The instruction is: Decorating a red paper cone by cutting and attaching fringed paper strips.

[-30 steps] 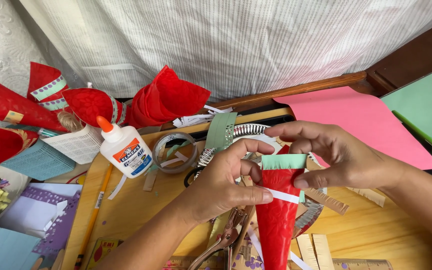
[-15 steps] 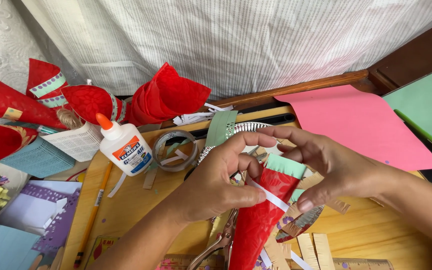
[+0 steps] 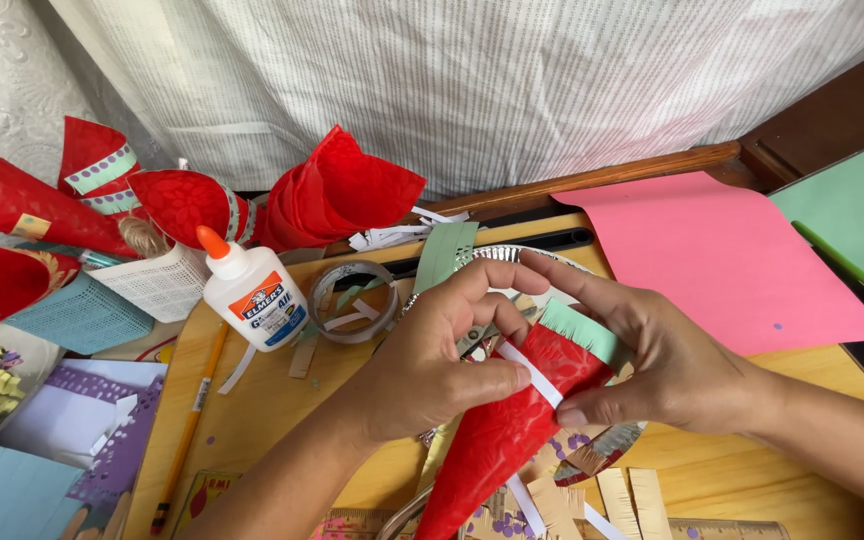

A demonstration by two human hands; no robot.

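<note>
A red paper cone with a fringed green band at its wide end and a white paper strip across it is held over the wooden board. My left hand grips the cone from the left, thumb pressing on the white strip. From the right, my right hand holds the cone's wide end, fingers over the green fringe and thumb under the strip. The cone now tilts, its tip pointing down-left.
A white glue bottle with an orange cap stands left of a tape roll. Finished red cones lie at the back left. Pink paper and green paper lie right. A pencil and paper scraps lie around.
The cone has swung from upright to tilted, tip toward the lower left. Both hands shifted with it and my right thumb now sits at the strip's end.
</note>
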